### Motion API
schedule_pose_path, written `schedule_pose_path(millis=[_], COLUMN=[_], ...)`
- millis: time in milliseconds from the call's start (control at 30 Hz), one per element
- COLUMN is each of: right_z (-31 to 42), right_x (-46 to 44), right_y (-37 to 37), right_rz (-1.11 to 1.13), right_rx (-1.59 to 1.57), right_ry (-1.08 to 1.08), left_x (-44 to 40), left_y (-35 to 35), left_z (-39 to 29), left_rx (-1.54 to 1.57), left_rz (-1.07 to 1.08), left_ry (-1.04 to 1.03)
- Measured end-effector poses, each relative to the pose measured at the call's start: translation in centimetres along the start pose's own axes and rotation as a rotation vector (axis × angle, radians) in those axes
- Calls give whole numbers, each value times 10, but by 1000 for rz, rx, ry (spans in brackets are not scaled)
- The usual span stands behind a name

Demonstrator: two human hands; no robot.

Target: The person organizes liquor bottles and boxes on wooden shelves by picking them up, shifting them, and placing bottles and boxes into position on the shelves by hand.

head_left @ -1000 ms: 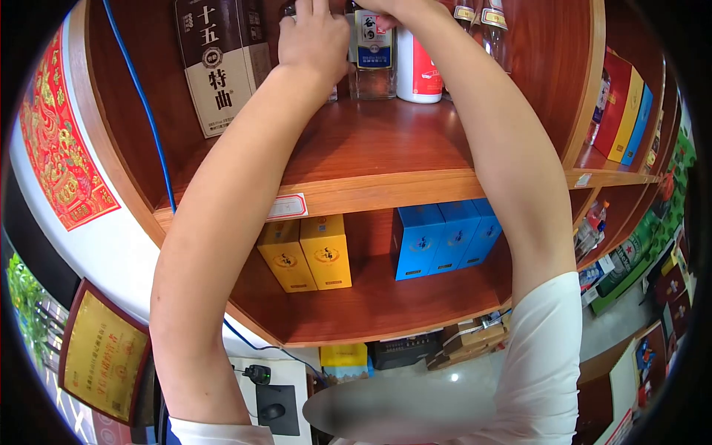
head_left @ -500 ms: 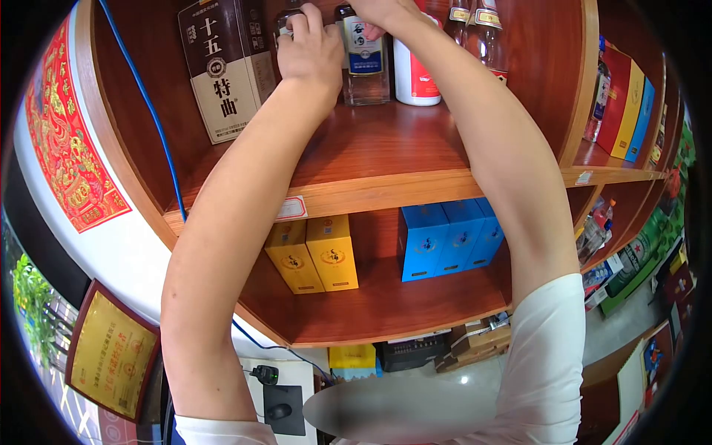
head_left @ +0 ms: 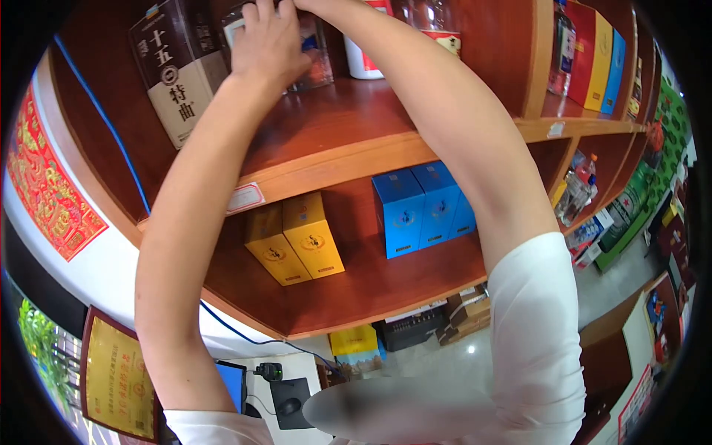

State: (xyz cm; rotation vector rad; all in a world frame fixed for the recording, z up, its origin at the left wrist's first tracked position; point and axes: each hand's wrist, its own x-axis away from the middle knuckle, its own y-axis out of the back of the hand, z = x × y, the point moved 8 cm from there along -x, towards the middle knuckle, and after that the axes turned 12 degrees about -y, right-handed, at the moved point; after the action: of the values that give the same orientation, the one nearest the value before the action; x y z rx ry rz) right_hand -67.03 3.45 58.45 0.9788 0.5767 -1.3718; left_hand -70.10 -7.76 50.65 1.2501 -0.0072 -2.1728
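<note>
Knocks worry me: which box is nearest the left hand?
The brown-and-cream box, left of the left hand; the yellow boxes and blue boxes below and the red box far right are farther off.

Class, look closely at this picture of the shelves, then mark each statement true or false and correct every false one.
1. Yellow boxes and blue boxes stand on the lower shelf. True.
2. The blue boxes stand to the left of the yellow boxes in the picture. False: they stand to the right.
3. The left hand is up at the upper shelf, close to a clear bottle. True.
4. The left hand rests on the yellow boxes. False: it is above them, at the upper shelf.
5. A computer mouse lies on a pad. True.
6. The pad is red. False: it is black.
</note>
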Motion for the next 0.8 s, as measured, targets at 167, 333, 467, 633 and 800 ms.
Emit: schedule_pose_path(millis=[167, 333, 467, 633, 800], right_z=[-3, -3, -1, 13, 11], right_x=[-6, 4, 1, 5, -16], right_y=[-23, -1, -11, -3, -17], right_rz=[-5, 43, 9, -17, -107], right_rx=[126, 254, 309, 438, 428], right_ry=[96, -29, 29, 105, 150], left_x=[2, 1, 4, 5, 6], left_y=[-18, -33, -35, -34, -30], left_z=[-6, -7, -6, -3, -16], left_rx=[-14, 32, -22, -91, -97], left_rz=[-28, 100, 227, 355, 467], left_ry=[-134, -73, -40, 6, 26])
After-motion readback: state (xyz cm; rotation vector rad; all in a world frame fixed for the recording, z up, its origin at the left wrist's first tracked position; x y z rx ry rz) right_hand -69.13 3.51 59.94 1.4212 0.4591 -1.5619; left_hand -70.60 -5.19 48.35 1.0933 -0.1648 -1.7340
